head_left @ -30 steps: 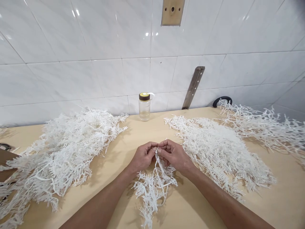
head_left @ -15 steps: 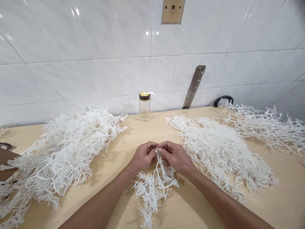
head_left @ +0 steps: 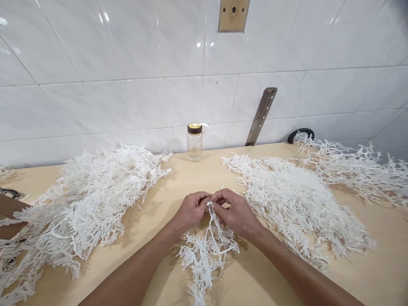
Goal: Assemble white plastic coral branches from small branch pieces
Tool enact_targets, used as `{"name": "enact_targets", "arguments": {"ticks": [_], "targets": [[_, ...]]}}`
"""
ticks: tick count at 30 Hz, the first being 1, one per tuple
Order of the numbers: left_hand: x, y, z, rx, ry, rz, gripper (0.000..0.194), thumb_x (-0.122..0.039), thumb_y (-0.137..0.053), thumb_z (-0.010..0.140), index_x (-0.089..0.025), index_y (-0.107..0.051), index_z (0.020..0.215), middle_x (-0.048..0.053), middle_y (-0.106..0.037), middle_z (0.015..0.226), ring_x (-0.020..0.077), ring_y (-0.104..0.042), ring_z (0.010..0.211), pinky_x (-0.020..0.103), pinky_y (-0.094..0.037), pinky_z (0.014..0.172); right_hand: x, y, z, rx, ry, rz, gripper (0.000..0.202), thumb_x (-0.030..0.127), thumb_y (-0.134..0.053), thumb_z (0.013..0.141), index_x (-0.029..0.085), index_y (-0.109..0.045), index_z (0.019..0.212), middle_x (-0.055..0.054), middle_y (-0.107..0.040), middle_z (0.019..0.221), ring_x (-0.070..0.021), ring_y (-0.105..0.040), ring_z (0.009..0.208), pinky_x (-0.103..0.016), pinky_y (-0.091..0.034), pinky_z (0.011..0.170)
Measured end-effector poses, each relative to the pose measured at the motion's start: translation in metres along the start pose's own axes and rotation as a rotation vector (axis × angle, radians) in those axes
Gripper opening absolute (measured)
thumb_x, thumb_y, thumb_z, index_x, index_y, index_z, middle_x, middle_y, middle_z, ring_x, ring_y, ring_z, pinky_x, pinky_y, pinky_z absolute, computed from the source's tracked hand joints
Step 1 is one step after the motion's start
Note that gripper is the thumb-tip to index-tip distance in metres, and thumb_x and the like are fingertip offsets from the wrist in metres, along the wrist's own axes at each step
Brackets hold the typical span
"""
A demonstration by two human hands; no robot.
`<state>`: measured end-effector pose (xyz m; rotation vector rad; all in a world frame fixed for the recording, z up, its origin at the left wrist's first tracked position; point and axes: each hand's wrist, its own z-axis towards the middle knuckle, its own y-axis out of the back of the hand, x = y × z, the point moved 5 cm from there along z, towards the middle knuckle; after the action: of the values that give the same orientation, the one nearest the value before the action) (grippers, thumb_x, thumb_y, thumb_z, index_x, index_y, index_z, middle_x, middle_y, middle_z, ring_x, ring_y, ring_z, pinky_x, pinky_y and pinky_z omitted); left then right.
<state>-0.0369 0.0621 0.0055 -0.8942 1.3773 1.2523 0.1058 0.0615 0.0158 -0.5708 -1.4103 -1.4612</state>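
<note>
Head view looks down on a pale wooden table (head_left: 165, 204) set against a white tiled wall. Both hands meet near the table's middle, just in front of a small clear jar (head_left: 194, 142) with a dark lid that stands against the wall. The left hand (head_left: 191, 211) and the right hand (head_left: 236, 212) are closed, fingertips pinched together on the top ends of a small bunch of white plastic sprigs (head_left: 207, 250); the stems gather at the fingertips and the feathery tips fan out toward the person, resting on the table below the wrists.

Compared with a second ago, very little has moved: the hands sit in almost the same spot in front of the jar, the pinch point has dropped slightly, and the right hand has rolled a little so its fingers curl over the stem ends. The bunch hangs much as it did. My reading is that the fingers are working the stem ends together in small motions, not lifting or carrying the bunch.

Left of the jar lies a large loose heap of white sprigs (head_left: 89, 204), spreading to the table's edge. Right of the jar lies a second, flatter heap (head_left: 296, 199), with more scattered branches (head_left: 350, 170) beyond it. A metal strip (head_left: 261, 115) leans on the wall right of the jar, a black curved handle (head_left: 300, 134) past it.
</note>
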Motion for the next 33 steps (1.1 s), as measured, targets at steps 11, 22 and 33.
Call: {"name": "enact_targets", "arguments": {"ticks": [11,22,33], "targets": [[0.011,0.003,0.002,-0.121,0.023,0.045,0.018,-0.026,-0.057,0.084,-0.016,-0.071,0.089,0.006,-0.071,0.083,0.0158,-0.062,0.068,0.026,-0.048,0.064,0.001,0.004,0.002,-0.019,-0.009,-0.154,0.012,0.029,-0.059,0.082,0.02,-0.068,0.081,-0.004,-0.065,0.089,-0.0179,-0.062,0.077,-0.032,-0.05,0.07],[0.004,0.003,-0.002,-0.211,-0.017,0.157,0.016,-0.02,-0.052,0.084,-0.017,-0.068,0.085,0.005,-0.07,0.082,0.0172,-0.063,0.074,0.027,-0.047,0.069,-0.001,0.0,0.002,0.0,-0.01,-0.178,0.016,0.028,-0.057,0.085,0.021,-0.07,0.091,-0.005,-0.067,0.094,-0.0179,-0.062,0.077,-0.034,-0.051,0.072],[-0.001,0.003,-0.003,-0.158,-0.053,0.122,0.014,-0.017,-0.055,0.08,-0.016,-0.068,0.081,0.004,-0.068,0.079,0.0147,-0.061,0.074,0.025,-0.046,0.069,0.009,0.0,-0.002,0.028,0.03,-0.169,0.012,0.024,-0.057,0.088,0.02,-0.064,0.079,-0.005,-0.062,0.083,-0.0183,-0.057,0.074,-0.032,-0.048,0.064]]}}
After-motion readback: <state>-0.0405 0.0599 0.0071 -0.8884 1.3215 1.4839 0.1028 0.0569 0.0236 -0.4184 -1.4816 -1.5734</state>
